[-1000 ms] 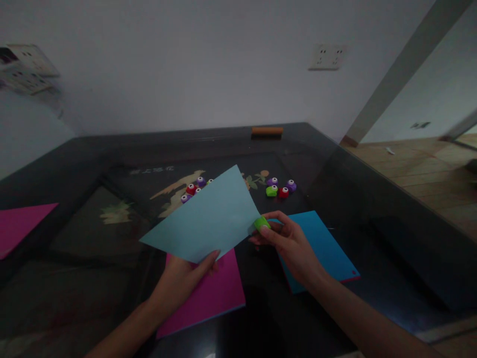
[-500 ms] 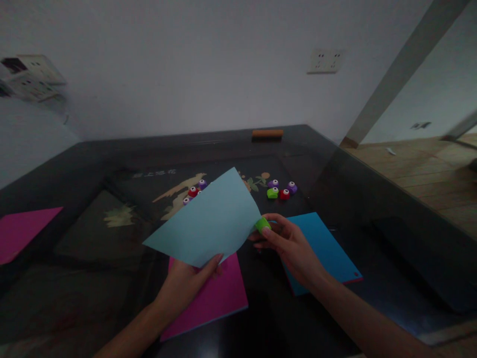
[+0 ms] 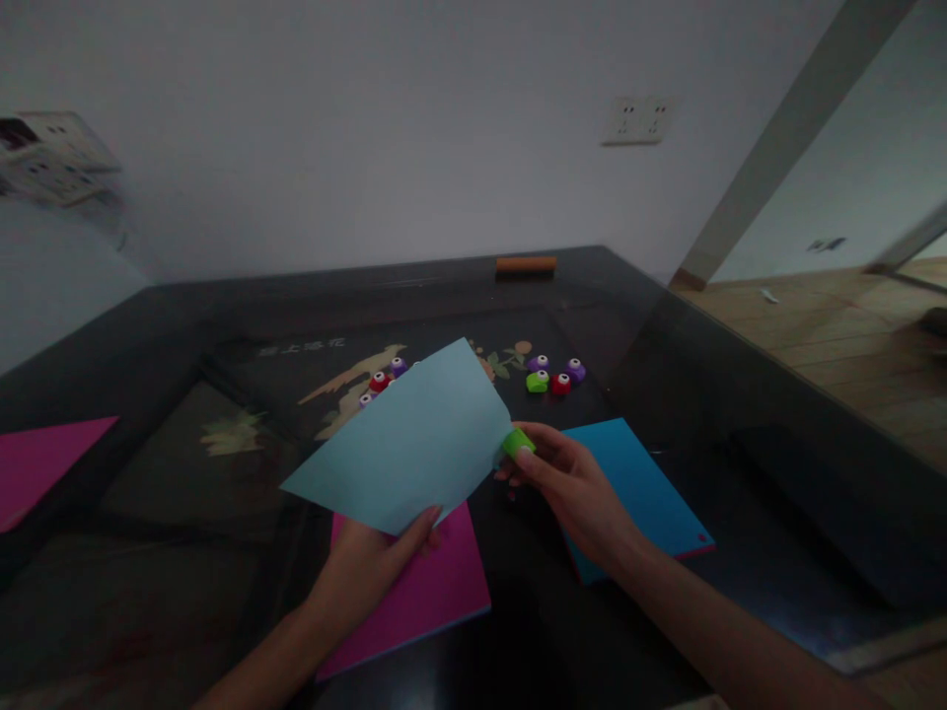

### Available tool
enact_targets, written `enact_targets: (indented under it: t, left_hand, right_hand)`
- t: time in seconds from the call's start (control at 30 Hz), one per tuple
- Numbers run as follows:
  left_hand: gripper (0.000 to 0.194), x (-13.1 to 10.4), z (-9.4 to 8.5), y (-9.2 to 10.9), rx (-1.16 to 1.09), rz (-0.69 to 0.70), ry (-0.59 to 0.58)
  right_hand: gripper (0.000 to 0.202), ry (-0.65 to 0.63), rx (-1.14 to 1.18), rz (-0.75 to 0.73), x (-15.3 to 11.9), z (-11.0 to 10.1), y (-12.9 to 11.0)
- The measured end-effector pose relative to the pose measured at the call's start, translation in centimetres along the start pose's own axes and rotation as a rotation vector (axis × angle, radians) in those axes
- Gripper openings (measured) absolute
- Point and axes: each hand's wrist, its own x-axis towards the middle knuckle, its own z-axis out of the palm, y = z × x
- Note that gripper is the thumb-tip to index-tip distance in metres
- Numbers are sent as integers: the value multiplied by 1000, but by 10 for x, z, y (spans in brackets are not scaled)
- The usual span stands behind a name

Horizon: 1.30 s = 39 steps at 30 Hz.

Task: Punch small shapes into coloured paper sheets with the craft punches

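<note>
A pale blue sheet of paper point(image 3: 410, 444) is held up, tilted, over the table. My left hand point(image 3: 374, 567) pinches its lower edge, thumb on top. In my right hand point(image 3: 577, 488) is a small green paper punch point(image 3: 518, 444), gripped between thumb and fingers against the sheet's right corner; whether the paper is inside its slot I cannot tell. Below the left hand lies a pink pad of paper point(image 3: 444, 602), partly covered by hand and sheet. A blue pad point(image 3: 640, 483) rests under my right forearm.
Beyond the paper sit another green punch point(image 3: 537, 383), a red punch point(image 3: 560, 385) and purple punches point(image 3: 575, 371). Several more, including a red one point(image 3: 379, 382), are partly behind the sheet. A brown rod point(image 3: 525, 264) lies near the wall, a pink sheet point(image 3: 44, 459) far left.
Both hands keep their grips, and the punch stays at the sheet's right corner. The whole view has shifted slightly; little else differs.
</note>
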Motion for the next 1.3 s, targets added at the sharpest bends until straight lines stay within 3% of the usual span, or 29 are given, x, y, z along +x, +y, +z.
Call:
enact_targets:
  t: [0.37, 0.93, 1.3]
  left_hand:
    - [31, -1, 3, 1, -32, 1, 29]
    - [33, -3, 1, -3, 38, -23, 38]
    - [34, -2, 1, 2, -37, -44, 14]
  right_hand:
    - [34, 50, -30, -3, 1, 2, -2]
    - [30, -16, -95, -24, 0, 0, -5]
    - [33, -44, -64, -29, 1, -2, -2]
